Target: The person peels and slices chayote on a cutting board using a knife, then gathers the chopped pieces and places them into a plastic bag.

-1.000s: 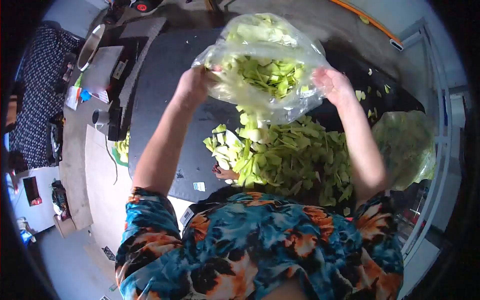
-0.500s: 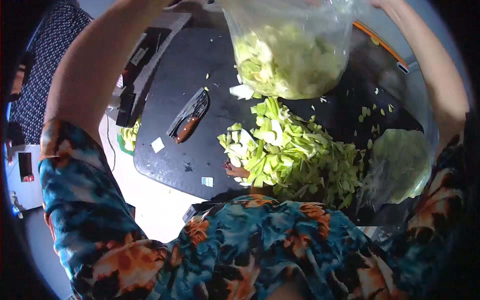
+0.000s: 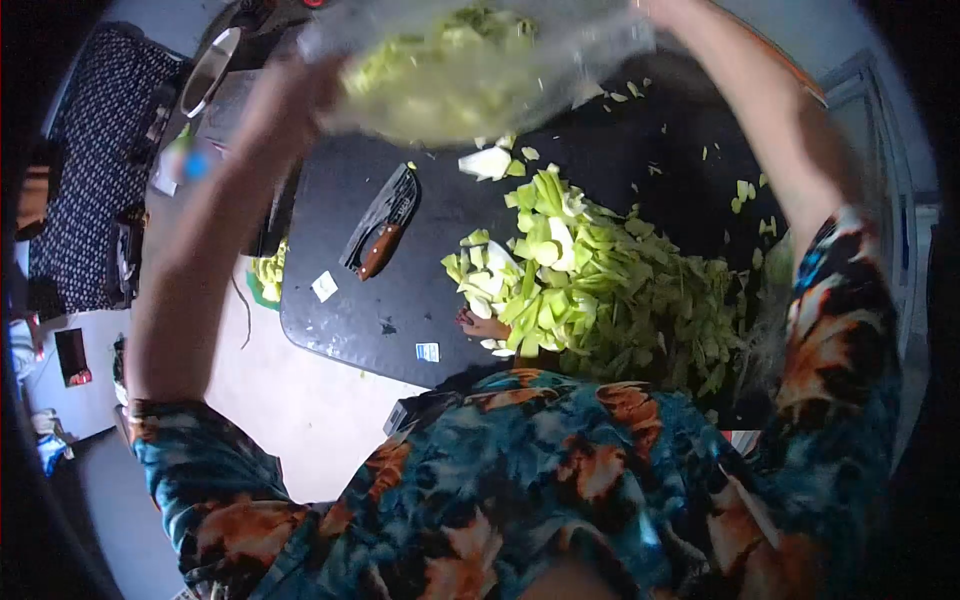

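Observation:
A clear plastic bag (image 3: 455,115) filled with chopped pale green vegetable hangs tilted above the far part of the dark tabletop. My left hand (image 3: 318,88), blurred, is closed on the bag's left side. At the top edge of the view, my right hand (image 3: 648,10) grips the bag's right corner and is partly cut off. Below the bag lies a large heap of chopped green vegetable (image 3: 590,270) with white and light green pieces. To its left rests a wide-bladed knife (image 3: 385,222) with a wooden handle.
The dark table (image 3: 350,320) carries a small white square (image 3: 324,286) and a blue-white label (image 3: 428,351). Loose vegetable bits (image 3: 742,196) lie at the right. Left of the table, a green container (image 3: 268,280) holds more pieces. A patterned dark cloth (image 3: 90,160) hangs at far left.
The bag has moved up and left and now tilts more, its outline blurred. Both arms have shifted with it, and my left hand has come into view beside the bag.

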